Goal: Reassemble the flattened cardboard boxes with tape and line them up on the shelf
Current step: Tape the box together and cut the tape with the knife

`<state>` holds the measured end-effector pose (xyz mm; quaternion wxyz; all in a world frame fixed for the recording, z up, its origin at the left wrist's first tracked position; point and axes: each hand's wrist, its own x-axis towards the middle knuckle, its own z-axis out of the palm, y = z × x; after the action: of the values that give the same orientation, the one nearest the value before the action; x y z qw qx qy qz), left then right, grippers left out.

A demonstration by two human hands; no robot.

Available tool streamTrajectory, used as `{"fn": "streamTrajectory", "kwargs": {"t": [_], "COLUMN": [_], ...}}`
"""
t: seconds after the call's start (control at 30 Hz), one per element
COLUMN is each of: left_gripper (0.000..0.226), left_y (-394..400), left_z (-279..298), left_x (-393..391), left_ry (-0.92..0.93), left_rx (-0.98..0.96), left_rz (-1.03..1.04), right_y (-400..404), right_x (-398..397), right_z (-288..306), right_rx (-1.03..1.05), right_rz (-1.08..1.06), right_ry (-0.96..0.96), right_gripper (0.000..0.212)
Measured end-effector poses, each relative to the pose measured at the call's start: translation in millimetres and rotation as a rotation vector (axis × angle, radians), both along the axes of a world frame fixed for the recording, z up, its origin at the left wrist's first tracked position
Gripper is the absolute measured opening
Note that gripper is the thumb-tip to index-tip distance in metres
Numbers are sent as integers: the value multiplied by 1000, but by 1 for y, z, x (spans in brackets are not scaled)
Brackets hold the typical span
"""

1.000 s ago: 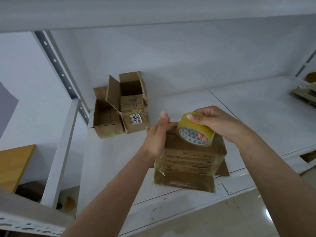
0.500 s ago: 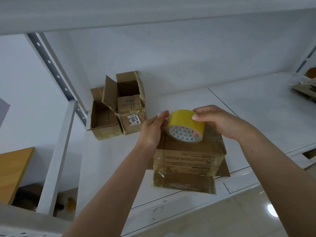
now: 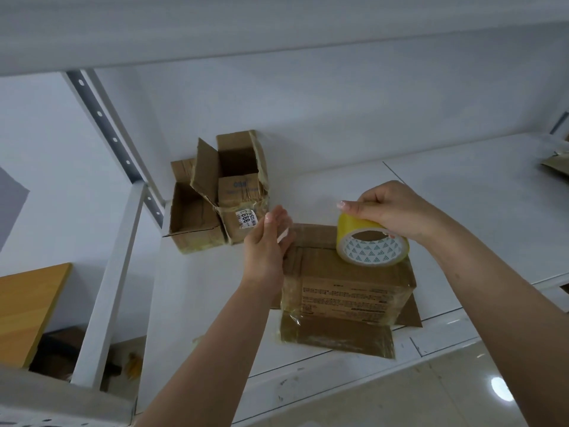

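Observation:
A brown cardboard box [image 3: 348, 288] lies on the white shelf [image 3: 477, 211], with glossy tape on its flaps and a printed panel facing me. My right hand [image 3: 397, 211] grips a yellow tape roll [image 3: 372, 245] from above, over the box's top right. My left hand [image 3: 268, 245] is at the box's left edge and pinches the tape's loose end between thumb and fingers. A faint clear strip runs from it to the roll. Two open-topped boxes, a low one [image 3: 191, 220] and a labelled one [image 3: 243, 192], stand side by side at the shelf's back left.
A white shelf upright [image 3: 104, 266] rises on the left, with a wooden board [image 3: 27, 303] beyond it. An upper shelf board [image 3: 277, 29] hangs overhead. Flat cardboard [image 3: 558, 158] lies at the far right edge. Glossy floor shows below the shelf's front edge.
My right hand has carried the roll to the right, away from my left hand. My left hand stays at the box's left edge, and a strip of tape now spans between them.

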<state>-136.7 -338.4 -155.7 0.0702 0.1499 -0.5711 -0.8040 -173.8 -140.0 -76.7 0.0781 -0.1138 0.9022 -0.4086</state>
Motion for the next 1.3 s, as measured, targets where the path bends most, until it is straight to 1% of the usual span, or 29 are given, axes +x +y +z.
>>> {"fn": "streamTrajectory", "kwargs": {"t": [0.07,0.17,0.23,0.27,0.37,0.43,0.57,0.7,0.8,0.9,0.97,1.03,1.07,1.1,1.13,1.2,1.23,1.27,1.3], "left_gripper": [40,40,40,40,41,39,43,49,40,33,29,29,32,38,49,79,95,109,119], "left_y": [-1,-6,-10,-11,-9,-8,-8,-7,-5,-4,-7,-13,-16,-18,-20,-19,-15,-9,-3], "left_z": [-5,-11,-17,-23,-35,-39,-44,-45,-54,-63,-61,-51,-44,-34,-23,-4,1,4,7], "left_x": [2,1,2,3,11,12,12,11,11,13,12,8,8,8,7,2,-2,-6,-10], "left_ry": [28,25,-24,-68,-180,-222,-306,-401,-445,-452,-419,-328,-238,-101,63,324,387,395,364], "left_rx": [-114,-222,-326,-339,-194,-133,-125,-35,-9,-71,-205,-365,-445,-551,-681,-930,-1035,-1118,-1188], "left_rz": [27,32,14,-2,-97,-146,-196,-189,-160,-156,-163,-118,-94,-85,-122,-348,-476,-593,-688], "right_y": [-5,-11,-16,-18,-23,-24,-24,-24,-23,-25,-25,-23,-23,-23,-23,-26,-27,-27,-28], "right_x": [0,-1,-1,-2,-2,-3,-6,-8,-9,-10,-10,-10,-9,-9,-8,-6,-6,-6,-6], "right_z": [-3,-4,-6,-7,-10,-13,-14,-15,-16,-15,-15,-14,-14,-14,-14,-11,-10,-10,-10], "right_rx": [44,117,155,177,229,216,176,136,126,168,188,189,187,188,197,242,270,289,283], "right_rz": [-44,-65,-71,-81,-90,-83,-77,-76,-79,-63,-58,-57,-56,-53,-47,-34,-26,-16,-11], "right_ry": [52,109,138,158,202,200,186,184,174,179,168,162,157,153,155,179,200,221,235], "right_gripper": [73,63,58,56,51,50,50,50,52,51,49,47,47,46,47,46,46,46,48]}}
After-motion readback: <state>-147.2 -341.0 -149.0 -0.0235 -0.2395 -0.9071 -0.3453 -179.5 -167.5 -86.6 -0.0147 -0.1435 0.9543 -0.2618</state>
